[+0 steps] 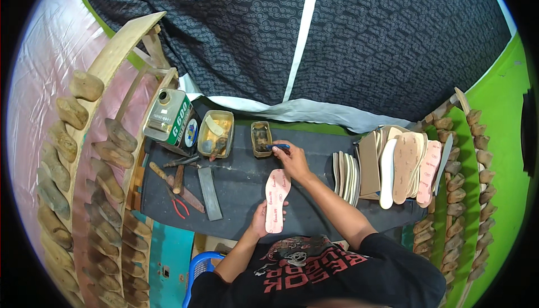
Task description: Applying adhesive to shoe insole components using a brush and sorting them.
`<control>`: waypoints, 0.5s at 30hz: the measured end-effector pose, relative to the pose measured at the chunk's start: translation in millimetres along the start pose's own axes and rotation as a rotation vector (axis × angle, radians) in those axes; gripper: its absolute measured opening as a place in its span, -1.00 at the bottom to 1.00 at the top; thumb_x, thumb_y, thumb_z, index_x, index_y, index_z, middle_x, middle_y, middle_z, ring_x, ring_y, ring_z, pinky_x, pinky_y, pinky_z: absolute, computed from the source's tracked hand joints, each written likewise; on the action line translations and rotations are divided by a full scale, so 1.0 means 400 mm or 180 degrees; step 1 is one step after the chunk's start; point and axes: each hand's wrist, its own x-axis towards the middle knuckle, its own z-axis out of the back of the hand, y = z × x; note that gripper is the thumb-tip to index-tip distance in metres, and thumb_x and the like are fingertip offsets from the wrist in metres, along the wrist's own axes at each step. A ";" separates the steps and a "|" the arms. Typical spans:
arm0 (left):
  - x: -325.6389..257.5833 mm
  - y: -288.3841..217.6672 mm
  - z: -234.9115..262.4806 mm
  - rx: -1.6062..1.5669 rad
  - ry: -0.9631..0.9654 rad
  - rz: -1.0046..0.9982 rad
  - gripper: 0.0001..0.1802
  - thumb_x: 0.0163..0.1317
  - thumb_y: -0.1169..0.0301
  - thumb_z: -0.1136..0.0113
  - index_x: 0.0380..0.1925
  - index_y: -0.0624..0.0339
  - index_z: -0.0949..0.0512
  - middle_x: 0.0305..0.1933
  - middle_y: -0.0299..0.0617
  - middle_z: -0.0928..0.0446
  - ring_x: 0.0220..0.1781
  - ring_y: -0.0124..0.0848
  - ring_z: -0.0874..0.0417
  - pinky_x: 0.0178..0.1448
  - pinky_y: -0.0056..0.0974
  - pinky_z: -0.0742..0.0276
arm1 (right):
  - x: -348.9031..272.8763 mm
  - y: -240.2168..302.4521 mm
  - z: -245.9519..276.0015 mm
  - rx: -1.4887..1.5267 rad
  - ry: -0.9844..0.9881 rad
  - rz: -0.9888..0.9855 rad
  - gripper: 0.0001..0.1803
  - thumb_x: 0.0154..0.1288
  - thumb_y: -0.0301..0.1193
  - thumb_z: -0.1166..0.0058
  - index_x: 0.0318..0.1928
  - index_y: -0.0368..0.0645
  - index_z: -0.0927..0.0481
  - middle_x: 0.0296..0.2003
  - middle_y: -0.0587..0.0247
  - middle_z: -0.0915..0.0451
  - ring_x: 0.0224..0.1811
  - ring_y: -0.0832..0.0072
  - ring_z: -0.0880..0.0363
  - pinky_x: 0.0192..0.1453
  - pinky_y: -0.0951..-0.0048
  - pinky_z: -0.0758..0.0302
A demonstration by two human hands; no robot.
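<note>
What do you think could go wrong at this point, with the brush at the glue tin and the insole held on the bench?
The right hand holds a blue-handled brush at the small glue tin; glue might drip onto the dark bench on the way to the pink insole. The left hand grips only the insole's near end, so brushing could shift it. Pliers and other tools lie close and could get smeared.

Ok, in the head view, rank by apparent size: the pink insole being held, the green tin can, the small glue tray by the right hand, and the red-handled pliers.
1. Pink insole
2. Green tin can, close to the insole in extent, so that order is unsure
3. Red-handled pliers and small glue tray look alike, so they are not ranked
</note>
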 end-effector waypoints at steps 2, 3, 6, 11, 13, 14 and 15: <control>-0.001 -0.001 -0.003 0.0028 -0.0007 0.0041 -0.37 0.52 0.00 0.28 0.34 0.22 -0.39 0.23 -0.02 -0.56 -0.09 -0.26 -0.69 -0.02 -0.10 -0.71 | -0.013 0.007 0.006 -0.0012 -0.0036 -0.0050 -0.69 0.40 -0.29 -0.22 0.01 -0.24 -0.68 -0.25 0.04 -0.76 -0.23 0.41 -0.74 -0.10 0.36 -0.60; 0.003 0.002 -0.005 0.0043 0.0013 0.0062 -0.37 0.52 0.00 0.28 0.34 0.22 -0.38 0.23 -0.02 -0.56 -0.08 -0.26 -0.69 -0.02 -0.10 -0.71 | -0.015 0.007 0.011 0.0052 -0.0023 0.0031 -0.68 0.40 -0.29 -0.23 0.02 -0.24 -0.68 -0.24 0.04 -0.76 -0.21 0.41 -0.74 -0.09 0.37 -0.60; 0.002 -0.001 -0.008 0.0176 -0.0023 0.0071 -0.37 0.53 -0.01 0.27 0.35 0.22 -0.37 0.24 -0.02 -0.55 -0.06 -0.25 -0.69 -0.01 -0.10 -0.71 | -0.022 0.026 0.016 0.0039 0.0008 0.0002 -0.66 0.39 -0.28 -0.24 0.05 -0.23 -0.67 -0.19 0.05 -0.77 -0.16 0.38 -0.76 -0.05 0.38 -0.61; 0.008 -0.001 -0.010 0.0330 0.0079 0.0080 -0.35 0.54 -0.04 0.27 0.37 0.21 -0.34 0.26 -0.05 -0.54 -0.03 -0.29 -0.67 0.00 -0.13 -0.71 | -0.032 0.054 0.041 -0.0110 0.0265 -0.0150 -0.66 0.39 -0.30 -0.24 0.08 -0.21 -0.67 -0.17 0.06 -0.77 -0.16 0.44 -0.73 -0.04 0.40 -0.60; 0.002 0.002 -0.009 0.0326 0.0095 0.0094 -0.36 0.54 -0.02 0.28 0.36 0.22 -0.35 0.27 -0.03 -0.53 -0.03 -0.26 -0.68 0.01 -0.10 -0.71 | -0.039 0.054 0.042 -0.0096 0.0287 -0.0165 -0.67 0.40 -0.32 -0.23 0.09 -0.20 -0.67 -0.15 0.06 -0.76 -0.17 0.47 -0.72 -0.04 0.41 -0.60; 0.000 0.008 -0.013 0.0388 0.0070 0.0090 -0.35 0.54 -0.03 0.28 0.37 0.22 -0.33 0.27 -0.04 -0.53 -0.03 -0.26 -0.68 0.00 -0.11 -0.71 | -0.040 0.043 0.040 0.0011 0.0287 -0.0016 -0.68 0.42 -0.34 -0.21 0.09 -0.21 -0.66 -0.15 0.09 -0.76 -0.19 0.49 -0.71 -0.04 0.43 -0.59; -0.002 0.012 -0.015 0.0449 0.0044 0.0089 -0.34 0.54 -0.05 0.28 0.38 0.22 -0.32 0.27 -0.04 -0.53 -0.03 -0.27 -0.68 0.00 -0.12 -0.72 | -0.041 0.032 0.038 0.0116 0.0287 0.0129 -0.70 0.43 -0.36 -0.19 0.10 -0.21 -0.65 -0.15 0.11 -0.76 -0.21 0.52 -0.69 -0.05 0.45 -0.59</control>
